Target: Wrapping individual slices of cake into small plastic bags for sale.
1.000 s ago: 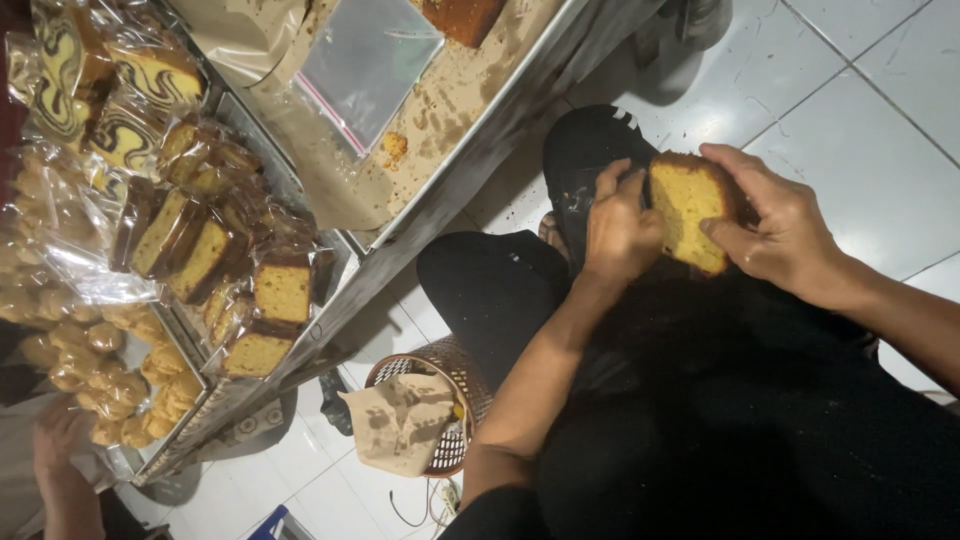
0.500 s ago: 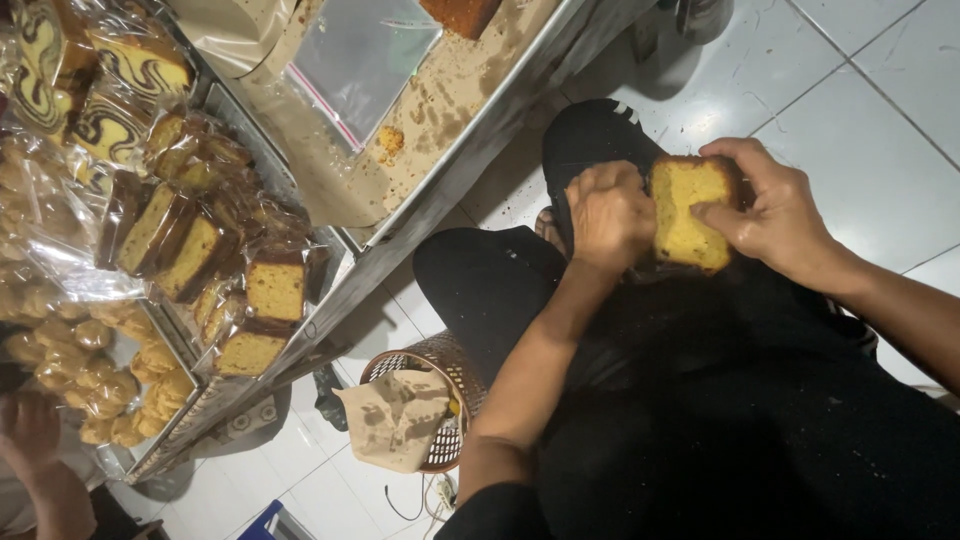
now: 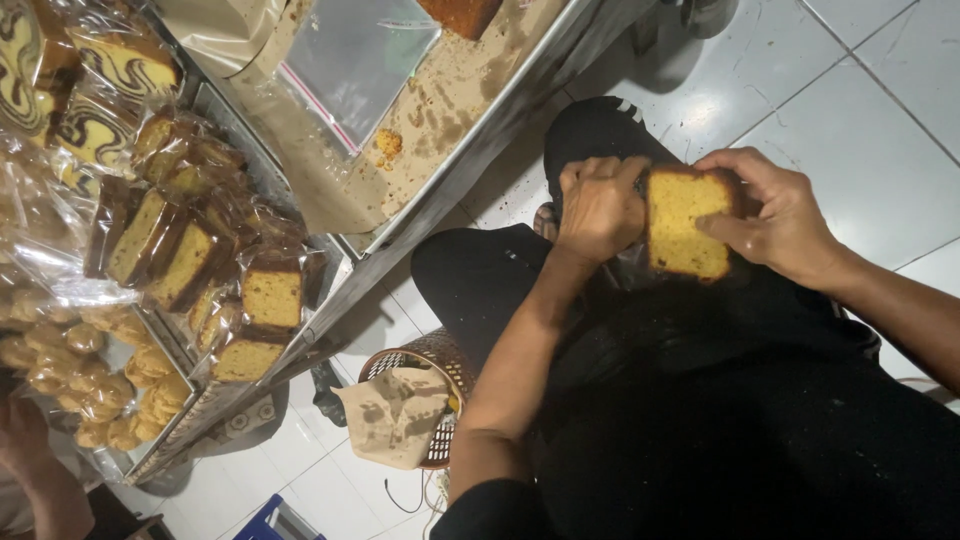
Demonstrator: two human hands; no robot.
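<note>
Both my hands hold a thick yellow cake slice (image 3: pixel 685 222) with a brown crust, over my lap in black trousers. My left hand (image 3: pixel 598 205) closes on its left side, fingers curled. My right hand (image 3: pixel 780 215) grips the right side and the crust. A thin clear plastic wrap seems to hang under the slice; I cannot tell it clearly.
A metal tray (image 3: pixel 520 110) lined with stained brown paper carries crumbs, a clear plastic bag (image 3: pixel 355 60) and a cake piece (image 3: pixel 462 14). Wrapped cake slices (image 3: pixel 200 260) and small buns (image 3: pixel 70 370) lie at left. A basket (image 3: pixel 425 375) holds crumpled paper. Another person's hand (image 3: pixel 25 440) is at lower left.
My left hand has slid from on top of the slice to its left side, showing more of the cut face. The slice stays over my lap.
</note>
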